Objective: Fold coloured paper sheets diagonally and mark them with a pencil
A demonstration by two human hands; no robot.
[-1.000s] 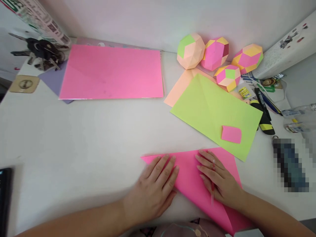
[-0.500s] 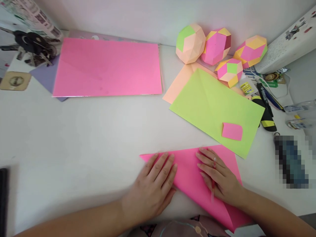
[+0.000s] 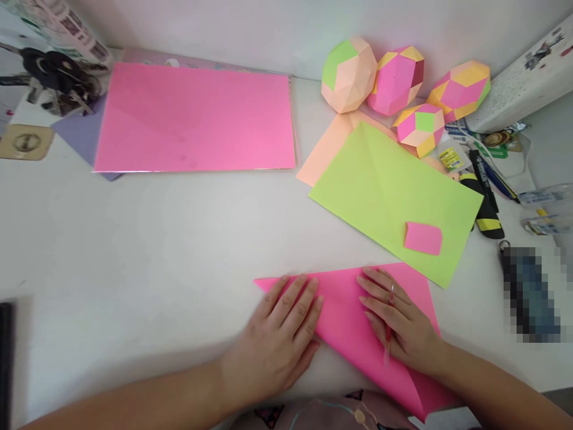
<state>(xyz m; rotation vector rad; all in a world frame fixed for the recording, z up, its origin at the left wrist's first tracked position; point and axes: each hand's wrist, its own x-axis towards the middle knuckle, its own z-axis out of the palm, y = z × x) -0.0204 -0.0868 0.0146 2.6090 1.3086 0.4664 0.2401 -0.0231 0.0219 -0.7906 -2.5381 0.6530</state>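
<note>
A pink sheet folded into a triangle [image 3: 342, 310] lies on the white desk [image 3: 179, 251] near the front edge. My left hand [image 3: 277, 340] lies flat on its left corner, fingers stretched out and together. My right hand [image 3: 398, 319] presses flat on the sheet's right half, fingers spread, a ring on one finger; a thin red pen-like stick lies under that hand. Neither hand grips the paper.
A large pink sheet [image 3: 197, 116] lies at the back left over purple paper, with keys [image 3: 58, 74] beside it. A green sheet [image 3: 394, 197] carries a small pink folded piece [image 3: 423, 237]. Several paper polyhedra [image 3: 394, 80] stand by the wall. Pens [image 3: 486, 191] lie at right.
Both hands stay flat on the folded pink sheet. Only the view has shifted slightly.
</note>
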